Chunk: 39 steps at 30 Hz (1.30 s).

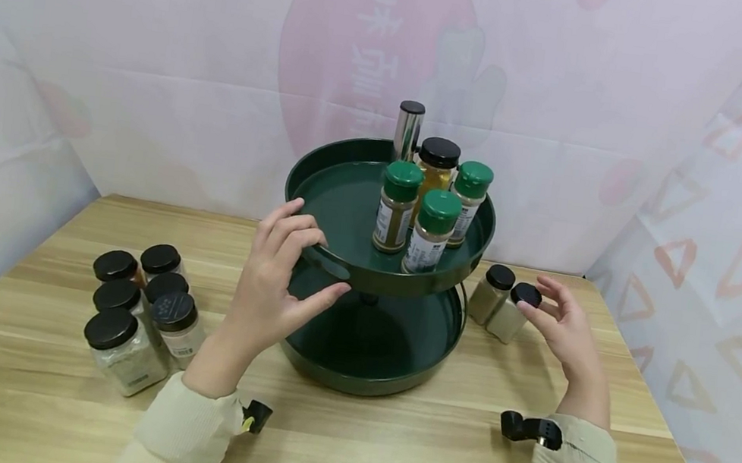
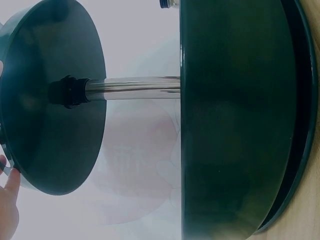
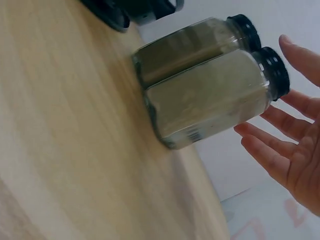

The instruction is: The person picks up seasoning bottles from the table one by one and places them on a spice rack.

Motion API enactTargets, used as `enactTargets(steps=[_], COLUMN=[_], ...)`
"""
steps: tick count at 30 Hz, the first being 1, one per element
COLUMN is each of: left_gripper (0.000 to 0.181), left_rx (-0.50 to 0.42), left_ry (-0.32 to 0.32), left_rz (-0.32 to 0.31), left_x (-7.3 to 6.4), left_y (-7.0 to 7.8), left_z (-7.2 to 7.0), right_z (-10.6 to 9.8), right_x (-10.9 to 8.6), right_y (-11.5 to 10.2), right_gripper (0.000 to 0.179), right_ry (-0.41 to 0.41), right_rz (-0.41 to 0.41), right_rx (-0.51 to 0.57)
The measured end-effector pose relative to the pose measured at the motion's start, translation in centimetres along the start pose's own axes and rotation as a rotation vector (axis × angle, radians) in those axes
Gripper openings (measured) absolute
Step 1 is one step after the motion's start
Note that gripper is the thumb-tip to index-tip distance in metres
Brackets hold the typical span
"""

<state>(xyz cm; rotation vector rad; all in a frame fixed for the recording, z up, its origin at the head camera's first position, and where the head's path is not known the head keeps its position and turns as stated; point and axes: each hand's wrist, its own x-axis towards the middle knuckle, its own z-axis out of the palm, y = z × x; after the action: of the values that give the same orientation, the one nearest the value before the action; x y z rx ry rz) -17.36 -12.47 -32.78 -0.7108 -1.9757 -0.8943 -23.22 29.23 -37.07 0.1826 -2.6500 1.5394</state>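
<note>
A dark green two-tier round rack (image 1: 368,380) stands mid-table. At its upper tray's (image 1: 332,152) front-left rim, my left hand (image 1: 270,273) holds on beside the handle slot, fingers over the edge and thumb outside. In the left wrist view, the thumb (image 2: 13,181) meets that rim. To the right of the rack, two black-lidded spice jars (image 1: 491,295) (image 3: 215,97) stand side by side. My right hand (image 1: 566,326) is around the nearer jar's lid, its fingers spread; the right wrist view shows a gap between thumb (image 3: 300,57) and lid.
On the upper tray are several green-capped shakers (image 1: 393,215) and an amber jar (image 1: 439,155) near the metal post (image 1: 408,130). Several black-lidded jars (image 1: 130,357) cluster on the left of the wooden table (image 1: 387,455). A printed cloth (image 1: 192,51) hangs behind.
</note>
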Motion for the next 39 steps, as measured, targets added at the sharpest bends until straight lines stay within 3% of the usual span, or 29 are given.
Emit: enactTargets(steps=[6,13,27,39], left_gripper=[0.061,0.059,0.060,0.061], left_rx=[0.005,0.004,-0.003,-0.002], left_ry=[0.005,0.008,0.022,0.036], left_rz=[0.007,0.009,0.014,0.011], left_x=[0.0,0.0,0.0,0.1], left_y=[0.1,0.1,0.1,0.1], left_z=[0.0,0.0,0.1,0.2], right_z=[0.6,1.2,1.9,1.4], right_x=[0.2,0.4,0.7,0.4], right_y=[0.9,1.4,2.1,1.9], right_gripper=[0.070,0.058,0.059,0.052], right_ry=[-0.048,-0.059,-0.059,-0.043], right_rz=[0.024,-0.035,-0.007,-0.058], right_rx=[0.033,0.001,-0.069,-0.109])
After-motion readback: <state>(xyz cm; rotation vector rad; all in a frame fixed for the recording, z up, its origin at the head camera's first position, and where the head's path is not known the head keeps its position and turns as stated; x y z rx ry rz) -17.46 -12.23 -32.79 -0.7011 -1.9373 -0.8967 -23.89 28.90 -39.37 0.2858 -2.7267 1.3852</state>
